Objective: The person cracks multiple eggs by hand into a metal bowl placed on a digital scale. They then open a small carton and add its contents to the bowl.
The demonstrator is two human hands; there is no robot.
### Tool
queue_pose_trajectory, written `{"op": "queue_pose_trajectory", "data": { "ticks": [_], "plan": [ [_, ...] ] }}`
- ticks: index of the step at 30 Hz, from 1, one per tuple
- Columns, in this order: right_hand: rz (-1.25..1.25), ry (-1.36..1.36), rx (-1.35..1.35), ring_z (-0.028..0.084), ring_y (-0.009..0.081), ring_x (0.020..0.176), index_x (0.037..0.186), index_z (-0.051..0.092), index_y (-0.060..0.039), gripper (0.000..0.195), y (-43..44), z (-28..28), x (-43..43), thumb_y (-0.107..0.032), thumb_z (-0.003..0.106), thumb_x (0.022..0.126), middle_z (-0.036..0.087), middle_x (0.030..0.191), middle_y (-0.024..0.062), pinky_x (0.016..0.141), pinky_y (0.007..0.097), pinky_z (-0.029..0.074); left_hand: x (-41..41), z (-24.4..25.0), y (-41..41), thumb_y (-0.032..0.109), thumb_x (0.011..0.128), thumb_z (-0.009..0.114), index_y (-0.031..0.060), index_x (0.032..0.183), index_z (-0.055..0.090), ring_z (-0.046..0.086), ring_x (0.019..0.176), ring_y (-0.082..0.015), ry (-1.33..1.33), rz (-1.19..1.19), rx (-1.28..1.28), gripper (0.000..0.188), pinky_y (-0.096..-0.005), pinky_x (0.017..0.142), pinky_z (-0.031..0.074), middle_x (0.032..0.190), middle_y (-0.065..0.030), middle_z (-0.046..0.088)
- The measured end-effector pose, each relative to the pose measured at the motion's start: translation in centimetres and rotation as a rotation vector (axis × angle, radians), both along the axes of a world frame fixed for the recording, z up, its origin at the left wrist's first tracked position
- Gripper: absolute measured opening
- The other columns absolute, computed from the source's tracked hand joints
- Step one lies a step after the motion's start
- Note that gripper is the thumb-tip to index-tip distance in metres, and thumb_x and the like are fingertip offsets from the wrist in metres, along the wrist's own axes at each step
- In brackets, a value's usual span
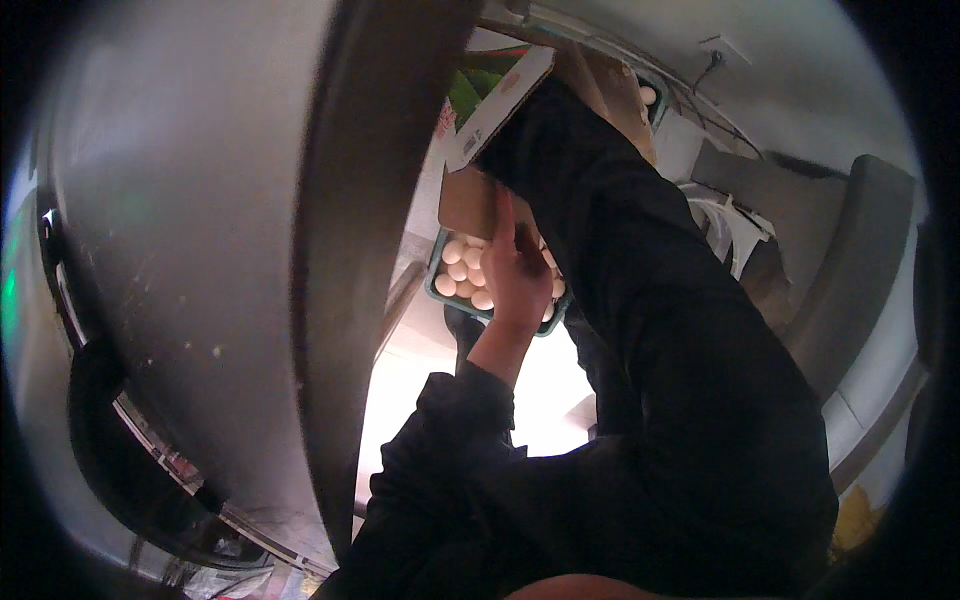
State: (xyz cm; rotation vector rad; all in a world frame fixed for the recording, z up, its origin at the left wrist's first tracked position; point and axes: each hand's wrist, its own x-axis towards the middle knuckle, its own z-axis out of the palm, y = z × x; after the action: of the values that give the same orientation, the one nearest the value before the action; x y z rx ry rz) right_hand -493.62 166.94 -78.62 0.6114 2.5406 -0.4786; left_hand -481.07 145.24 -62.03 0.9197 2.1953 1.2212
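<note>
My left hand (517, 281) reaches over a green plastic crate (466, 306) of pale eggs (482, 300). One finger lies extended along the brown inner side of a cardboard box (466, 204), above the crate; the other fingers are bent and dark in shadow. Whether they grip anything is not visible. My right arm, in a black sleeve (600, 180), stretches up to the box, where a white printed flap (499, 112) stands at a slant beside it. My right hand is out of view there, and what it touches cannot be seen.
A large metal panel (187, 262) with a dark edge rises close on the left. Another crate with an egg (647, 95) shows at the top, behind brown cardboard (619, 97). Cables (701, 120) run along the wall. A grey padded backrest (847, 277) stands at right.
</note>
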Motion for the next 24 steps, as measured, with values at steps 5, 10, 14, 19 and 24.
{"op": "queue_pose_trajectory", "data": {
  "ticks": [5, 10, 14, 19, 24],
  "plan": [
    [0.089, -0.007, 0.0, 0.069, 0.0326, 0.096, 0.099, 0.073, -0.006, 0.026, 0.5, 1.6, 0.1, -0.02, 0.068, 0.078, 0.072, 0.104, 0.0134, 0.077, 0.0464, 0.057, 0.6, 0.6, 0.5, -0.008, 0.089, 0.047, 0.0082, 0.151, 0.03, 0.061, 0.069, -0.0368, -0.023, 0.018, -0.04, 0.067, -0.0399, 0.062, 0.045, 0.082, -0.0227, 0.064],
    [0.185, 0.01, -0.009, 0.069, 0.032, 0.097, 0.101, 0.073, -0.0061, 0.028, 1.6, 6.2, 0.5, -0.021, 0.068, 0.078, 0.072, 0.104, 0.0131, 0.077, 0.0466, 0.057, 0.5, 1.1, 1.6, -0.007, 0.088, 0.046, 0.007, 0.151, 0.03, 0.061, 0.099, -0.0406, -0.058, -0.045, -0.103, 0.067, -0.0409, 0.085, 0.047, 0.112, -0.0258, 0.062],
    [0.099, 0.096, -0.019, 0.069, 0.0315, 0.098, 0.102, 0.073, -0.0062, 0.029, 2.9, 13.6, 2.1, -0.021, 0.068, 0.078, 0.072, 0.105, 0.0128, 0.077, 0.0467, 0.056, -1.3, 1.9, 3.8, 0.006, 0.081, 0.067, -0.0006, 0.144, 0.038, 0.061, 0.115, -0.0323, 0.101, 0.052, -0.201, 0.07, -0.0397, 0.101, 0.045, 0.124, -0.0219, 0.062],
    [-0.414, 0.312, -0.047, 0.068, 0.0332, 0.094, 0.107, 0.068, -0.0057, 0.047, 2.0, 27.9, 11.7, -0.029, 0.078, 0.067, 0.071, 0.101, 0.0174, 0.08, 0.0436, 0.056, -6.8, 3.8, 7.7, 0.002, 0.083, 0.059, -0.0058, 0.143, 0.037, 0.049, 0.125, -0.0405, 0.309, 0.13, -0.2, 0.064, -0.0436, 0.106, 0.041, 0.138, -0.0272, 0.048],
    [-1.004, 0.936, -0.464, 0.068, 0.0279, 0.091, 0.117, 0.058, 0.0025, 0.055, -3.5, 33.9, 21.6, -0.023, 0.075, 0.071, 0.069, 0.101, 0.0167, 0.082, 0.037, 0.053, -3.8, 8.7, 7.3, -0.006, 0.078, 0.064, -0.0027, 0.146, 0.032, 0.055, 0.117, -0.0321, -0.064, 0.272, -0.032, 0.075, -0.0382, 0.101, 0.046, 0.142, -0.0234, 0.039]
  ]
}}
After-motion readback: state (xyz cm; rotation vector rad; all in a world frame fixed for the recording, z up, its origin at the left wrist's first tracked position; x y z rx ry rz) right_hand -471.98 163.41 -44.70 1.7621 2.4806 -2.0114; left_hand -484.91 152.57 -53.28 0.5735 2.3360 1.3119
